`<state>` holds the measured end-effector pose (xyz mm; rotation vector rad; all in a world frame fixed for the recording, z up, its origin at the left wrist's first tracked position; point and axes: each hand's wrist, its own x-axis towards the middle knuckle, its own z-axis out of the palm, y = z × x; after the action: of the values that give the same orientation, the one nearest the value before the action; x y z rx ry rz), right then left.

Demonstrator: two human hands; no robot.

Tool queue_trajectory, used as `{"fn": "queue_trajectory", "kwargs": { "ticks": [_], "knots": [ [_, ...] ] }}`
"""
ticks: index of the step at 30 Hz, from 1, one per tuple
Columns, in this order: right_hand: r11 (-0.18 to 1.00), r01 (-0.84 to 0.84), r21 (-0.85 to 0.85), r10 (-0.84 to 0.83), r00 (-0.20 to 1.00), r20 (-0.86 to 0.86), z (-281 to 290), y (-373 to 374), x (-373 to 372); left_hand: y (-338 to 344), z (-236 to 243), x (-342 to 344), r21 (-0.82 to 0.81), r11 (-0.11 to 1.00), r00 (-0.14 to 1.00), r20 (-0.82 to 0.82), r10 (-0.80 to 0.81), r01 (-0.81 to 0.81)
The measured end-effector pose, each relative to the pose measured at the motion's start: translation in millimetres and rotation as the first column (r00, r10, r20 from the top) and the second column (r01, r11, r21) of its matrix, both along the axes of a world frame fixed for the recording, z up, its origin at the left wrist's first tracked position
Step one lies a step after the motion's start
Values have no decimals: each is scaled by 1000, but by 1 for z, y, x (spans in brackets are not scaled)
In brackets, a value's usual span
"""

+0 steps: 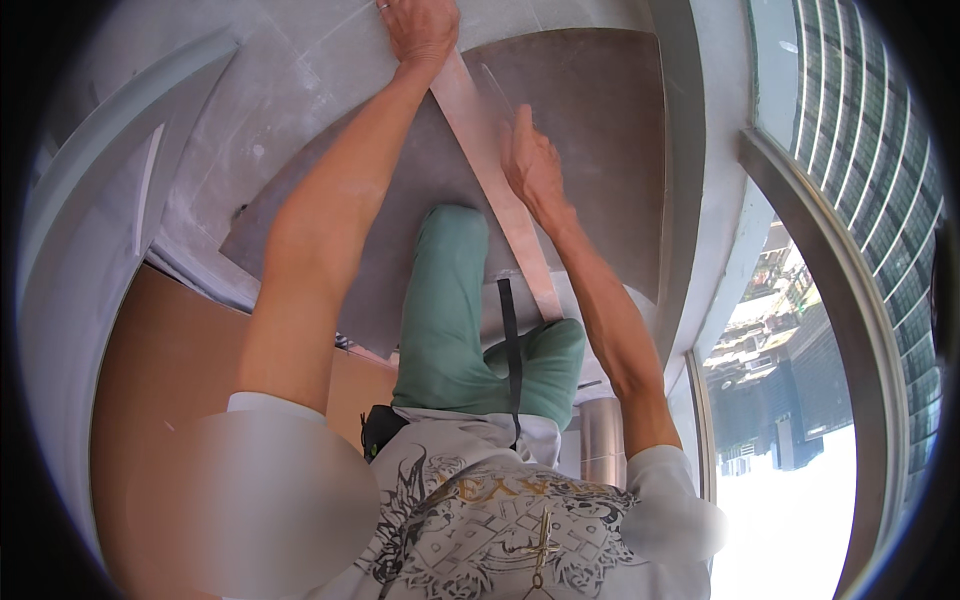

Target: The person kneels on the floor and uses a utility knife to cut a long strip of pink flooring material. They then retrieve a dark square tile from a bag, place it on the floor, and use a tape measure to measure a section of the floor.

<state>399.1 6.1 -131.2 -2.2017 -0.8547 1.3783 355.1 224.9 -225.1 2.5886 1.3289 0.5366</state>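
Observation:
A long, flat pinkish-beige strip (pixel 497 190) lies slantwise over a large grey panel (pixel 600 120) with a curved outline. My left hand (pixel 423 32) holds the strip's far end down; a ring shows on one finger, and the upper picture edge cuts off some fingertips. To the right of the strip is my right hand (pixel 535 165), its fingers drawn together with the index finger forward. Blur around its fingertips hides what it holds, if anything. A thin pale line runs on the panel just beyond that hand. My knee, in green trousers (pixel 445 270), rests over the panel's near part.
Dusty grey flooring (pixel 330 60) surrounds the panel. On the right a low wall (pixel 690 190) and a metal-framed window (pixel 835 230) curve past, with buildings outside. At left stand a grey upright panel (pixel 70 290) and a brown surface (pixel 165 380). A black strap (pixel 510 335) hangs between my legs.

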Motion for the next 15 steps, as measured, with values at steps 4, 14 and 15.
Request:
{"fn": "queue_trajectory", "kwargs": {
  "ticks": [4,14,15],
  "knots": [
    [994,-34,108,23,995,99,-13,25,3,1,-6,0,6,1000,1000,5,17,-17],
    [997,-70,44,66,993,102,-19,37,-2,2,-1,0,-2,1000,1000,27,11,-11],
    [997,-69,46,64,993,103,-19,36,-2,2,-1,0,-5,1000,999,35,13,-13]
  ]
}}
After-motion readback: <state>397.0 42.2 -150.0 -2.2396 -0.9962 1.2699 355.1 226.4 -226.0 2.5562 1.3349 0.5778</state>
